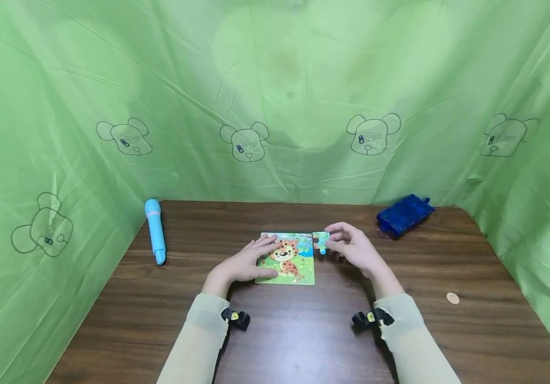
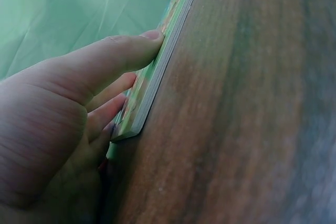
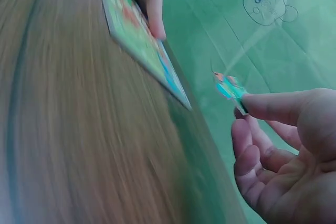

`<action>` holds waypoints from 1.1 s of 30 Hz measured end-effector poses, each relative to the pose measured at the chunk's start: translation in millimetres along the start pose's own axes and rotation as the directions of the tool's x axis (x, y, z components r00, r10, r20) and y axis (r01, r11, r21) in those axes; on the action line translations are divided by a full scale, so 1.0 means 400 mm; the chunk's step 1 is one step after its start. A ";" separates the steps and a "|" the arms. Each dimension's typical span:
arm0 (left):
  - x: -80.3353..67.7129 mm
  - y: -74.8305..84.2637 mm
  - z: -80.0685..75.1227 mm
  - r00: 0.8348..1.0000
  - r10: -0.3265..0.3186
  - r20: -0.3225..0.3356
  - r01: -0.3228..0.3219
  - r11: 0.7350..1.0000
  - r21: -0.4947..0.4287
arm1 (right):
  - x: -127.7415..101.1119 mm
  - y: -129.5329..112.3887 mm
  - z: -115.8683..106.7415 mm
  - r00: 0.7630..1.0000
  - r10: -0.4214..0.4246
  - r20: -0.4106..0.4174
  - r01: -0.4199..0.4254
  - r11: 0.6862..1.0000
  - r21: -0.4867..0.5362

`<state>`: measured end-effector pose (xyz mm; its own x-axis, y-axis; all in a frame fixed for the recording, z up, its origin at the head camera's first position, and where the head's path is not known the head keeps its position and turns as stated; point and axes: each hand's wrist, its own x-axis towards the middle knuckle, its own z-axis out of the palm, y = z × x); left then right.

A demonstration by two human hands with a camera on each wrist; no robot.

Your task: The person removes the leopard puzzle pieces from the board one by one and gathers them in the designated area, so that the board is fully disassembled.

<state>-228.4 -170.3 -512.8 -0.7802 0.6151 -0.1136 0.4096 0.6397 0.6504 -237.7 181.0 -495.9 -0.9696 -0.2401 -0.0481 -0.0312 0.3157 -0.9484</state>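
A jigsaw puzzle (image 1: 306, 269) with a spotted leopard cub on green and blue lies flat on the table. My left hand (image 1: 242, 264) rests on its left part, fingers spread, with the thumb (image 2: 131, 51) near the front edge in the left wrist view. Just past the puzzle's upper right corner, my right hand (image 1: 358, 249) pinches a loose jigsaw piece (image 1: 321, 240) between thumb and fingers. That piece is turquoise with an orange patch. In the right wrist view, the jigsaw piece (image 3: 230, 88) is held up, apart from the puzzle (image 3: 136, 45).
A light blue toy microphone (image 1: 155, 232) lies at the table's left edge. A dark blue translucent case (image 1: 405, 215) sits at the back right, and a small pale oval disc (image 1: 452, 298) lies on the right. Green cloth (image 1: 294, 160) hangs behind the wooden table (image 1: 198, 234).
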 end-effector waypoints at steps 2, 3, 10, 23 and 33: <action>-0.001 0.001 0.000 1.000 -0.004 -0.001 0.004 1.000 0.001 | -0.017 0.003 -0.035 1.000 0.000 0.009 0.000 0.999 -0.040; -0.001 -0.001 0.000 1.000 -0.005 -0.005 0.006 1.000 0.006 | -0.025 0.006 -0.055 1.000 -0.003 0.015 0.003 0.998 -0.057; 0.006 -0.008 0.006 1.000 0.000 -0.020 0.000 1.000 0.015 | -0.087 0.069 -0.212 1.000 0.008 0.010 -0.008 1.000 0.016; -0.010 -0.021 -0.007 0.998 -0.050 -0.036 0.049 0.998 -0.039 | -0.152 0.165 -0.374 0.992 0.099 -0.075 -0.102 0.994 -0.036; -0.015 -0.034 -0.010 0.997 -0.059 -0.045 0.056 0.997 -0.061 | -0.154 0.164 -0.379 0.978 0.100 -0.184 -0.148 0.952 -0.267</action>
<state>-231.4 -184.5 -518.1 -0.8234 0.5551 -0.1177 0.3358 0.6440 0.6874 -216.8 355.8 -507.6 -0.9958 -0.0342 -0.0844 0.0490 0.5808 -0.8125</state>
